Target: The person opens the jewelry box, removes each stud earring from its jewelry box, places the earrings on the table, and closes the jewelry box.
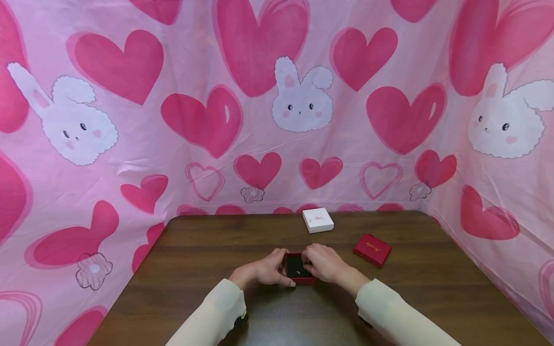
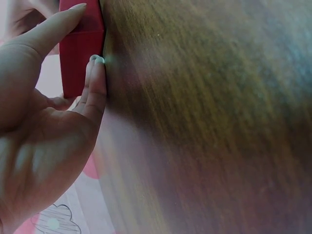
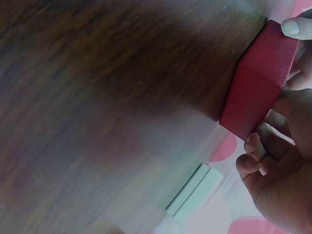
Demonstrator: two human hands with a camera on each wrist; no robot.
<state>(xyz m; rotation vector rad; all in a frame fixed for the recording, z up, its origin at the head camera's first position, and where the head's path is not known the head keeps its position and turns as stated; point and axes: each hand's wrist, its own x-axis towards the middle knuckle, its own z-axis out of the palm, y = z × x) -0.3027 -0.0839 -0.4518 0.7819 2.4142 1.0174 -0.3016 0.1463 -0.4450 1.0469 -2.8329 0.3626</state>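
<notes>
A lidless red jewelry box (image 1: pixel 300 281) with a black insert (image 1: pixel 296 263) sits on the table. A small silver piece of jewelry (image 1: pixel 298 272) shows on the insert. My left hand (image 1: pixel 269 269) grips the box's left side, its thumb along the front edge; in the left wrist view the fingers reach down the red wall. Over the right side, my right hand (image 1: pixel 323 262) bends its fingers in at the insert's edge. The right wrist view has the right hand's curled fingers (image 3: pixel 249 163) beside the box's wall (image 3: pixel 251 95); I cannot tell what its fingertips pinch.
To the right lies the red lid (image 1: pixel 372 250) with gold lettering. A white box (image 1: pixel 318 220) with pink print stands near the back edge of the brown wooden table (image 1: pixel 207 250). Pink cloth (image 1: pixel 298 144) with hearts and rabbits hangs behind and at both sides.
</notes>
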